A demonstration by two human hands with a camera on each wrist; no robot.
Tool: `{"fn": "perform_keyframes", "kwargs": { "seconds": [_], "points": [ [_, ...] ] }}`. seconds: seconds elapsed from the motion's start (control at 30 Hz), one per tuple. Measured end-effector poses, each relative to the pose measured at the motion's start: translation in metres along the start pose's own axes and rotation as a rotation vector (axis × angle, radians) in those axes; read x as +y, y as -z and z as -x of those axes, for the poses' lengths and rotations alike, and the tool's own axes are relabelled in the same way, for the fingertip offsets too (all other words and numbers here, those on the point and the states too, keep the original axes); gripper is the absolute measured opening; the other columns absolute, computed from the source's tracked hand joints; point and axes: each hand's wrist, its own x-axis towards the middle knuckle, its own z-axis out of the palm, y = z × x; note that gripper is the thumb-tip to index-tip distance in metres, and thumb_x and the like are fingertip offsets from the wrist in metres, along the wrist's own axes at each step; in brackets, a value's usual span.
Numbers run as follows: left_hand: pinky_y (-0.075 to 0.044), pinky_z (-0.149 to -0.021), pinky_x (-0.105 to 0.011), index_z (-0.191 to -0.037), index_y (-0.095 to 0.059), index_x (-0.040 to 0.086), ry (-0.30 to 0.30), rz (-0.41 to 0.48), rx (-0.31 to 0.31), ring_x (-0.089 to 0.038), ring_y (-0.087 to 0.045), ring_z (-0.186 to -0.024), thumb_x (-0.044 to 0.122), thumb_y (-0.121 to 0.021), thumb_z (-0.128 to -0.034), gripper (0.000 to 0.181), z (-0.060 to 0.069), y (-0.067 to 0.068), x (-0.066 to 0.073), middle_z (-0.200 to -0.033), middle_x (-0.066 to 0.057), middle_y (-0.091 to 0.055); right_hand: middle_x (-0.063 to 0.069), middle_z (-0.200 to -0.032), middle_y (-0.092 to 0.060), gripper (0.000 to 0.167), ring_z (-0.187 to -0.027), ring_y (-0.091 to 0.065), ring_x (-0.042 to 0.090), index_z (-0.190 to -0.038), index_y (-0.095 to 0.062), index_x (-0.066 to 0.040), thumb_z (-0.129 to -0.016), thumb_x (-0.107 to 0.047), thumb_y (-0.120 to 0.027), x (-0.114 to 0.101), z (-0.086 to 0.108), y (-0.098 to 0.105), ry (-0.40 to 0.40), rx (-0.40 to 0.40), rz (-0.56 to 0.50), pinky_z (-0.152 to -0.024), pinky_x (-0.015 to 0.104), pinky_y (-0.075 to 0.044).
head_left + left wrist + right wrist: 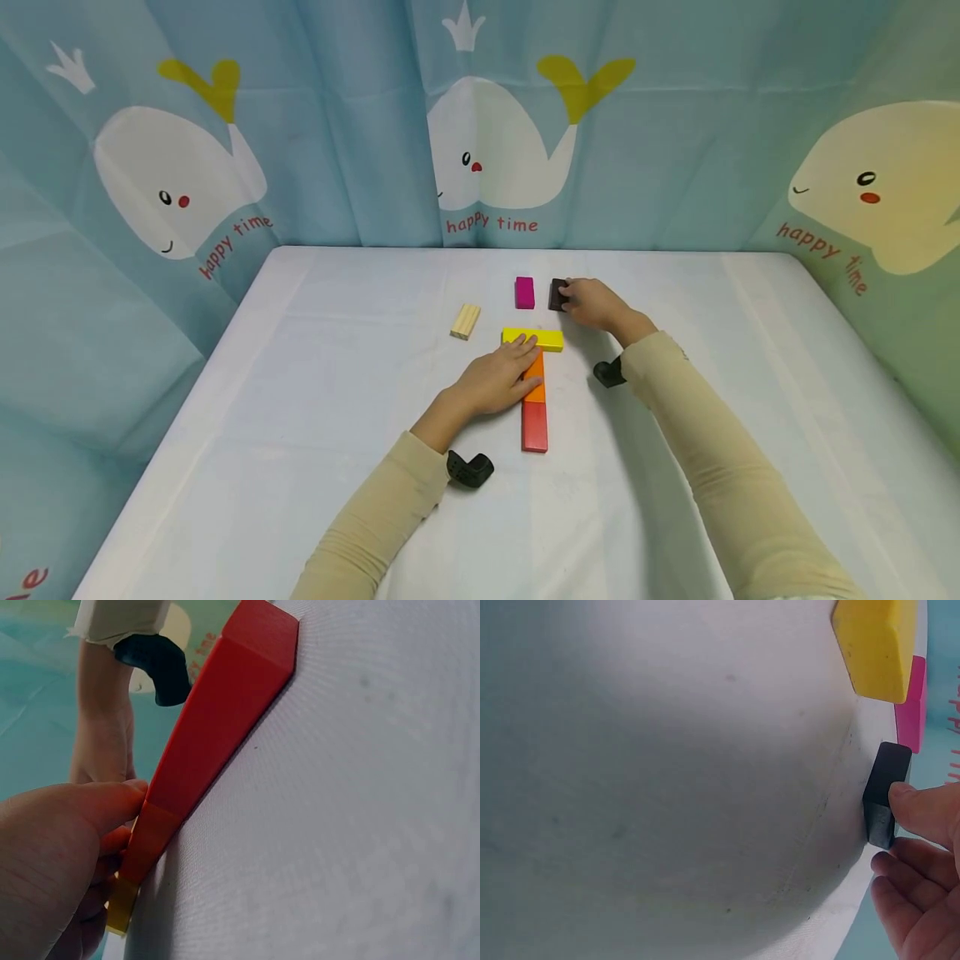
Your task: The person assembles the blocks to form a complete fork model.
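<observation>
My left hand (491,379) rests on a row of flat wooden blocks. Its fingers lie spread over the yellow block (553,340), and its thumb touches the orange block (537,369). Below the orange one, end to end, sits the red block (535,429); the yellow block lies crosswise at the far end, making a T. Farther back, my right hand (596,307) pinches a black block (889,772) between thumb and fingers; in the head view its fingertips cover that block's right side. In the right wrist view, the yellow block (877,649) and magenta block (910,709) show beyond it.
The magenta block (524,293) lies left of the black one. A pale natural-wood block (466,321) sits at an angle farther left. All are on a white cloth-covered table (337,350); a blue curtain (337,150) with whale prints hangs behind its back edge.
</observation>
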Motion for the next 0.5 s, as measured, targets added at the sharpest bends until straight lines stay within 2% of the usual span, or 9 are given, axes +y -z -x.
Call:
{"fn": "perform_keyframes", "kwargs": {
  "seconds": [0.5],
  "points": [
    [-0.017, -0.108, -0.028, -0.142, -0.034, 0.009, 0.003, -0.001, -0.006, -0.016, -0.016, -0.136, 0.041, -0.039, -0.0973, 0.055, 0.0010, 0.0012, 0.0016, -0.149, -0.004, -0.024, 0.028, -0.135, -0.039, 0.042, -0.123, -0.038, 0.040, -0.129, -0.047, 0.006, -0.090, -0.006, -0.055, -0.0035, 0.0059, -0.0013, 0.018, -0.022, 0.040, -0.103, 0.049, -0.027]
  ]
}}
